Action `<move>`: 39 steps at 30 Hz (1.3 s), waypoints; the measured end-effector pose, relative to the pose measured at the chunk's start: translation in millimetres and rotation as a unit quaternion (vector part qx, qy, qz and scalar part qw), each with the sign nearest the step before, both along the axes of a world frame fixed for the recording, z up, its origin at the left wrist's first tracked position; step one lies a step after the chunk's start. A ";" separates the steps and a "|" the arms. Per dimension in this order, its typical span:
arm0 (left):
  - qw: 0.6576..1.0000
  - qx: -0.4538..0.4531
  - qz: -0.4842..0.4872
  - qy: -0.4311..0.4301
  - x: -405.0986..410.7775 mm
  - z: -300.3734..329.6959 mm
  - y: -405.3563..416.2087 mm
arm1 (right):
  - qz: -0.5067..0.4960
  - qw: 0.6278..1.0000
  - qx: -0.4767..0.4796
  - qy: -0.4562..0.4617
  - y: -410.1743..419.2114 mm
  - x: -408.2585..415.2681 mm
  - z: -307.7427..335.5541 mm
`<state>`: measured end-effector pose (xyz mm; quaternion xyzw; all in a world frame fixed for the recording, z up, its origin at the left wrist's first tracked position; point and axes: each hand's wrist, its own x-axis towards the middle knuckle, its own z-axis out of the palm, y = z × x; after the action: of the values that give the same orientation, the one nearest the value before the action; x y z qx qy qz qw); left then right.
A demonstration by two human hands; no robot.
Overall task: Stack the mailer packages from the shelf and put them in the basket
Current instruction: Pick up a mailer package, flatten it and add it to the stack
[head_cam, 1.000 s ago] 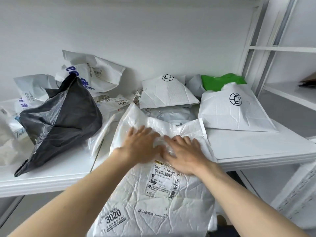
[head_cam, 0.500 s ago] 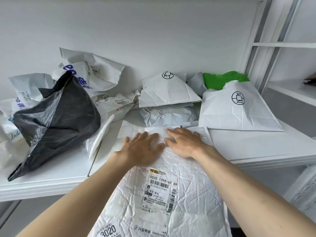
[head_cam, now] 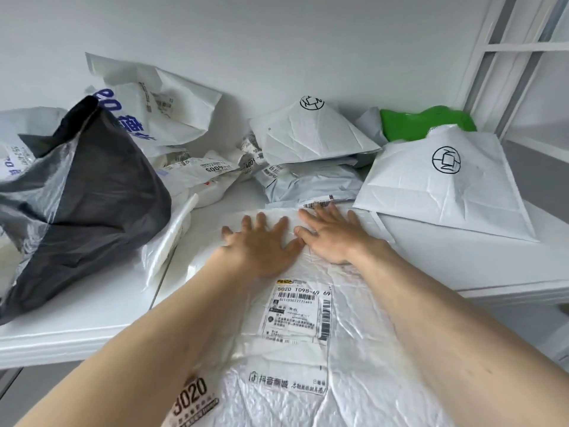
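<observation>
Two flat, released hands, my left hand (head_cam: 261,241) and right hand (head_cam: 332,235), press one white mailer (head_cam: 308,349); others wait from nine to two o'clock, unstacked.

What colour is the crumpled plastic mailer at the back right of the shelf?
Bright green; the crumpled plastic mailer shows best in the head view.

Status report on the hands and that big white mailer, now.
Left hand and right hand open, flat on the large white mailer. Mailer hangs over the shelf edge. Grey mailer just beyond the fingertips. No basket in view.
</observation>
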<state>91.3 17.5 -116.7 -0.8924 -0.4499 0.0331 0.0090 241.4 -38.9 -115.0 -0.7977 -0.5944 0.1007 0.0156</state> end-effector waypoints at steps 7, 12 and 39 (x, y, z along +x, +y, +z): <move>0.999 -0.034 0.031 -0.003 16.3 -2.4 31.9 | 0.018 1.000 0.000 -0.021 34.3 19.8 0.9; 0.998 -0.052 0.034 -0.006 27.1 0.5 58.8 | 0.002 0.999 -0.022 -0.026 54.0 25.4 10.0; 0.978 -0.069 0.154 -0.126 45.1 -4.7 61.4 | -0.149 0.986 0.068 -0.012 68.2 -0.1 -12.6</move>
<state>136.4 78.9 -121.4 -0.8076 -0.5765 -0.0477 -0.1144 241.3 29.3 -127.6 -0.8755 -0.4747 0.0471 0.0773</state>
